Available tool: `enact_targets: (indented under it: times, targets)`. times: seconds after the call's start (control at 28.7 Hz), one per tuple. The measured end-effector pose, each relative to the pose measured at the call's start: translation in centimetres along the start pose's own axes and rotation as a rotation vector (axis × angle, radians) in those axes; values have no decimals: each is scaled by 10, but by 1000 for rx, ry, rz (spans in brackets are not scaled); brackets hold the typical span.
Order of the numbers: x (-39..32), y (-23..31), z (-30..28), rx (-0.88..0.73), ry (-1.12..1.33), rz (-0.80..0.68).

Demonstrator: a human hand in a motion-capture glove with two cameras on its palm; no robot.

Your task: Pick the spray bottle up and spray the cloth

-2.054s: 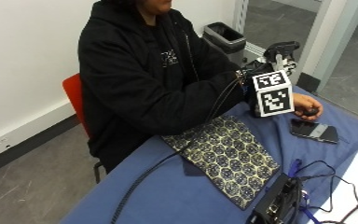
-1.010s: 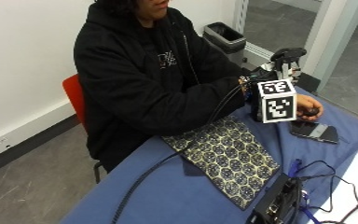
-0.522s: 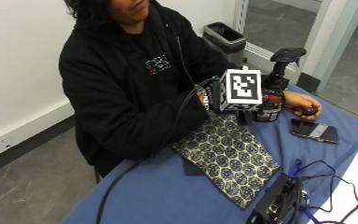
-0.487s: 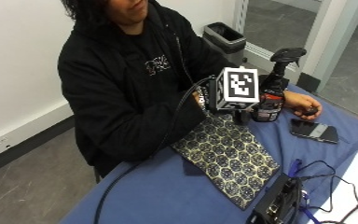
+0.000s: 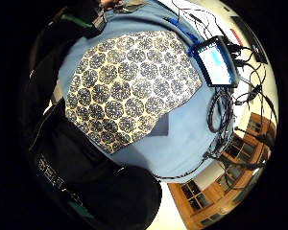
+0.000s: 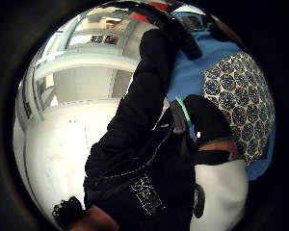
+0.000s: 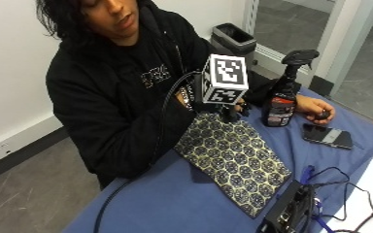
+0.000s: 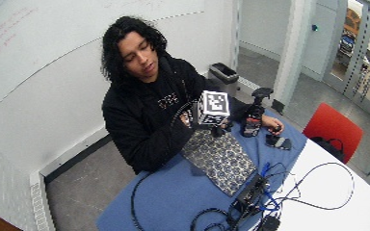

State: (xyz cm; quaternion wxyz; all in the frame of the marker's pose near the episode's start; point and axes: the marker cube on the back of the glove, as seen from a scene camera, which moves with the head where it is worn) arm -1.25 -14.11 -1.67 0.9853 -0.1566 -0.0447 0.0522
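Outside view, nearest first: a black device (image 7: 290, 213) with trailing cables (image 7: 342, 194) sits at the near edge of the blue table (image 7: 174, 204). Beyond it the patterned cloth (image 7: 235, 160) lies flat and spread, one end towards the person. The gloved right hand (image 7: 233, 110) hangs above the far end of the cloth, mostly hidden behind the glove's rig, so whether its fingers are straight or curled cannot be told. It holds nothing that can be seen. Just past the cloth stands the spray bottle (image 7: 283, 94), upright on the table, its black trigger head uppermost, apart from the gloved hand. The person's bare left hand (image 7: 315, 108) rests on the table on the bottle's far side, next to a dark phone (image 7: 327, 136). A bin (image 7: 233, 39) stands on the floor behind.

The little finger side palm view confirms the palm faces the cloth (image 5: 129, 91), not the bottle.

Step in hand, as judged: reach for and grasp the bottle. Recommended procedure:

1. Bring the hand across to the bottle's neck, below the trigger head.
2. Close round the neck with the index finger free for the trigger.
3. Lift vertically to avoid tipping the bottle towards the phone.
4. Turn the nozzle towards the middle of the cloth before squeezing.
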Motion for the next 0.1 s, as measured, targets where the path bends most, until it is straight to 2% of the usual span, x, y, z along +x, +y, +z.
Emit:
enact_targets:
  times: [0.1]
  targets:
    - [0,1,-1,8,7,7]
